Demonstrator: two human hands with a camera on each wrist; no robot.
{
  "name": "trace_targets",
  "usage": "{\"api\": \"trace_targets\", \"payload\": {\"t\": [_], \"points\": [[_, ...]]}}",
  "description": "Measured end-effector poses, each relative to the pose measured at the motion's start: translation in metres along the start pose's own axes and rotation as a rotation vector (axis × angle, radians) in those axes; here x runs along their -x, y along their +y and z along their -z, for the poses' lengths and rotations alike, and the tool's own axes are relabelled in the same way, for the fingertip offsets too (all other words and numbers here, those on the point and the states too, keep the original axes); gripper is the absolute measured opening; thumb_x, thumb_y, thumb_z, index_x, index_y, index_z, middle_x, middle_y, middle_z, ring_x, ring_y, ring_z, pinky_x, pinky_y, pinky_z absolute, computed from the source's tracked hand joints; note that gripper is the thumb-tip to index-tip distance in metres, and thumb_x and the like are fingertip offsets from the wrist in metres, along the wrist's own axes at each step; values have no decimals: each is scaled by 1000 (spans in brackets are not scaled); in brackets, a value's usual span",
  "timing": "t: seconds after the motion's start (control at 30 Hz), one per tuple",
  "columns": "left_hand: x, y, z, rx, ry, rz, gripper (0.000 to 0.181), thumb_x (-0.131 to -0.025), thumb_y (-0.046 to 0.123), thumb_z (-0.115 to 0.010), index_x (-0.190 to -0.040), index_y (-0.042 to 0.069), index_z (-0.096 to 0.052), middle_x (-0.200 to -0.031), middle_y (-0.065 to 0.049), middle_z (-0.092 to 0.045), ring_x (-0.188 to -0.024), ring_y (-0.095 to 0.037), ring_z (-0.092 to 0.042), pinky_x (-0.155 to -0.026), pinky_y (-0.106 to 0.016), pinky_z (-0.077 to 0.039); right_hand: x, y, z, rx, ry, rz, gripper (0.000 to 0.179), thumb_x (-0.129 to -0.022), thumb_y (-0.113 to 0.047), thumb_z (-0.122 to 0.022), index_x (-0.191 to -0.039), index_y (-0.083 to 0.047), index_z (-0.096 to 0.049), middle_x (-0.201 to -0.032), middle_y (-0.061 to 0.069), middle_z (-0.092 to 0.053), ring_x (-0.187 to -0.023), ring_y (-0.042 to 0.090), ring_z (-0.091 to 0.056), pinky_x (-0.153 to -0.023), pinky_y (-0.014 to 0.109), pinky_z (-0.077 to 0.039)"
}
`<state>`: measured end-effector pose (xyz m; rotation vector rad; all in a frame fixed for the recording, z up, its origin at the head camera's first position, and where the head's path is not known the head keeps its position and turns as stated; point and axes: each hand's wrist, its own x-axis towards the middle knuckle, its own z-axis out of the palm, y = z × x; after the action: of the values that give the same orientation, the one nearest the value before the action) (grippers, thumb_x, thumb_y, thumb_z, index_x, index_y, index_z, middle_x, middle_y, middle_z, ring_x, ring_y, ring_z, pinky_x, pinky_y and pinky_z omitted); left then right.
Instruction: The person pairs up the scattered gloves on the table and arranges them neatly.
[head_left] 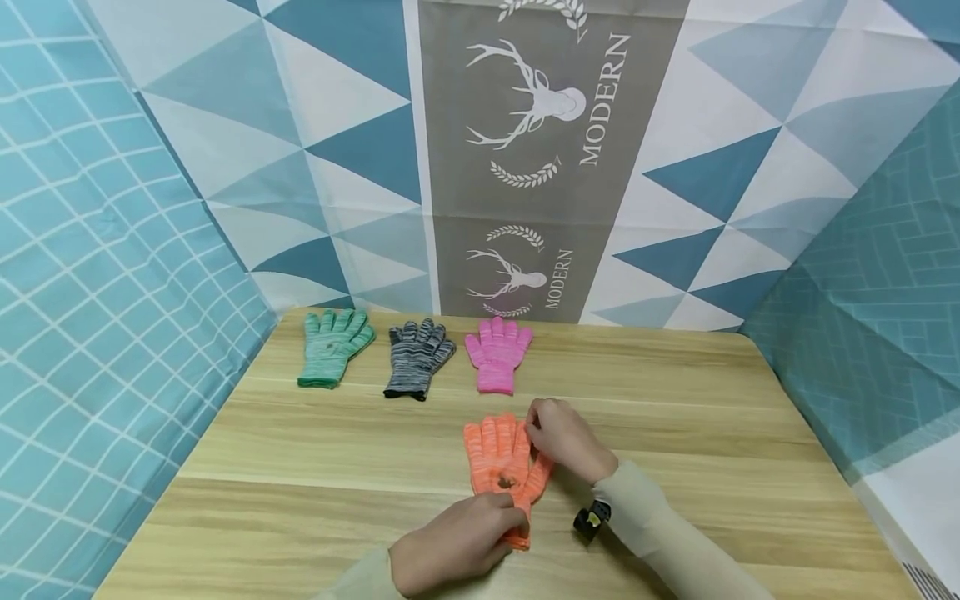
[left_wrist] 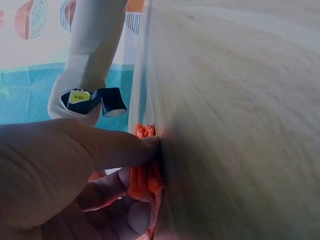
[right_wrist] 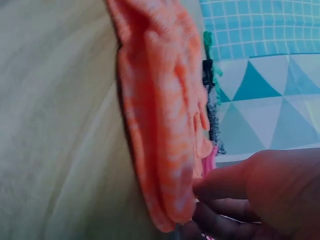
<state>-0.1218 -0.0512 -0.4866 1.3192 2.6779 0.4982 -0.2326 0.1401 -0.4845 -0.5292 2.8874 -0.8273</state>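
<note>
An orange glove (head_left: 495, 454) with white flecks lies on the table, fingers pointing away, a dark spot on its palm. My left hand (head_left: 468, 537) pinches the cuff between thumb and fingers; the left wrist view shows the bunched orange cuff (left_wrist: 145, 177) under the thumb. At the glove's upper right, my right hand (head_left: 562, 437) pinches the tip of the finger nearest the thumb. Close up in the right wrist view, the glove's thumb (right_wrist: 170, 130) shows two layers, one over the other, with the fingertips of my right hand (right_wrist: 260, 195) right beside it.
Along the back of the table (head_left: 315, 467) lie a green glove (head_left: 330, 346), a black-and-grey glove (head_left: 416, 358) and a pink glove (head_left: 498, 354). A patterned cloth (head_left: 525, 192) hangs behind, and blue cloths line both sides. A black wrist device (head_left: 591, 521) sits on my right sleeve.
</note>
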Motion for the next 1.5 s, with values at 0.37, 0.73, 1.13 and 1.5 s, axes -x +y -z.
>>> {"api": "trace_targets", "payload": {"t": [0.37, 0.73, 1.13, 1.5], "points": [[-2, -1, 0, 31, -45, 26, 12, -93, 16, -76, -102, 22, -71, -85, 15, -56, -71, 5, -44, -60, -11, -39, -23, -17, -5, 64, -57, 172, 11, -100, -12, -66, -101, -4, -74, -92, 6, -66, -79, 13, -55, -67, 29, -52], [-4, 3, 1, 30, -32, 10, 11, -92, 10, -72, -97, 20, -70, -82, 14, -56, -68, 5, -43, -58, -10, -37, -23, -21, 4, -55, -6, 60, 15, -94, -2, -68, -79, -8, -68, -75, 2, -64, -53, 10, -53, -47, 24, -44], [-11, -26, 30, 153, 244, 277, 5, -96, 12, -68, -97, 11, -73, -85, 4, -68, -70, -1, -56, -62, -19, -51, -19, -17, 5, -61, -40, 75, 7, -95, 1, -66, -96, -3, -72, -87, 5, -69, -65, 10, -56, -56, 25, -50], [-33, -86, 29, 84, 305, 496, 10, -94, 15, -71, -88, 9, -66, -76, 1, -58, -65, -10, -50, -56, -26, -45, 48, -41, 0, -31, -336, 303, 16, -95, -8, -69, -81, -15, -67, -70, -12, -56, -58, -2, -44, -55, 17, -42]]}}
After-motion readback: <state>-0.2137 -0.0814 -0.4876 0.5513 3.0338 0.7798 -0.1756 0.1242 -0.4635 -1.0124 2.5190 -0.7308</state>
